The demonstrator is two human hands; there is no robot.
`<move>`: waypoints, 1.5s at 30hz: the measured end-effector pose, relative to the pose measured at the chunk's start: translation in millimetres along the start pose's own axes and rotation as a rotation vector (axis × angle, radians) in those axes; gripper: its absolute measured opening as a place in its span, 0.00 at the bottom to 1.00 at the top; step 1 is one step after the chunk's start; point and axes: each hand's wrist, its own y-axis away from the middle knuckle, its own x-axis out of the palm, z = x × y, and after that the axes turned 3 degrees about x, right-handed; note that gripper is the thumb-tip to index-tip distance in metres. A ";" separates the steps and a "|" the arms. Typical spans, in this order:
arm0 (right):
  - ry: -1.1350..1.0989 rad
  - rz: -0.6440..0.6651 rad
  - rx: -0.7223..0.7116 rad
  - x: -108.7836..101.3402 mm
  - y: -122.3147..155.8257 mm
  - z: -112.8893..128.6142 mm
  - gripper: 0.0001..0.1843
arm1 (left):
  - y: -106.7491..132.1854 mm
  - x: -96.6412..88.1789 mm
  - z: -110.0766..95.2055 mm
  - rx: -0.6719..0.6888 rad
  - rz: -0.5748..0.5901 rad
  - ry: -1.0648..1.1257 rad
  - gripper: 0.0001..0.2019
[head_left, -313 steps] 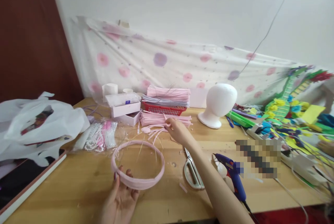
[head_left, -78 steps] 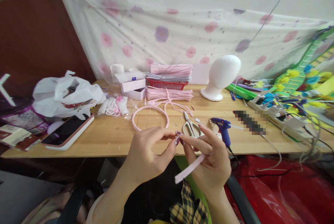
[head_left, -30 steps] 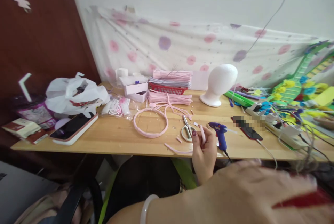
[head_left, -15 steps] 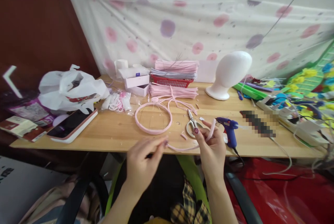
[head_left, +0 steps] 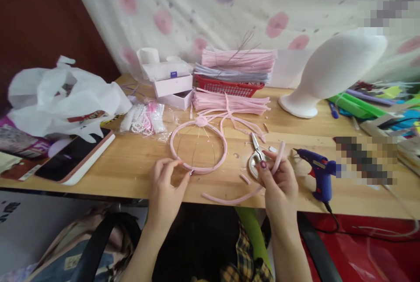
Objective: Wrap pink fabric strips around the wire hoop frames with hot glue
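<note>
A pink fabric-wrapped hoop (head_left: 223,153) with thin wires across it lies on the wooden table (head_left: 131,170). My left hand (head_left: 167,185) pinches the hoop's near rim with thumb and forefinger. My right hand (head_left: 278,181) is closed on a long pink strip (head_left: 229,199), which curves up past the fingers and trails left over the table's front edge. Scissors (head_left: 255,153) lie just behind my right hand. A blue glue gun (head_left: 316,172) rests to its right.
Bundles of pink strips (head_left: 229,102) and a red basket (head_left: 229,87) stacked with more sit behind the hoop. A white foam head (head_left: 331,72) stands back right. White boxes (head_left: 170,82), a bag of beads (head_left: 144,118), a plastic bag (head_left: 62,98) and a phone (head_left: 75,157) lie left.
My head has moved closer to the table. My left hand went forward from the table's edge and took hold of the hoop's rim. My right hand still holds the pink strip.
</note>
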 end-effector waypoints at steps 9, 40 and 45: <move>0.265 0.177 0.104 17.2 -11.5 1.7 0.23 | 0.8 -4.9 5.6 0.138 0.114 -0.050 0.09; 0.786 0.462 -0.232 28.4 -29.3 -14.2 0.12 | -1.4 -7.0 20.4 0.233 0.275 -0.150 0.10; 0.855 0.499 -0.395 24.9 -34.5 -15.7 0.11 | 3.6 -5.1 13.8 0.125 0.253 -0.060 0.09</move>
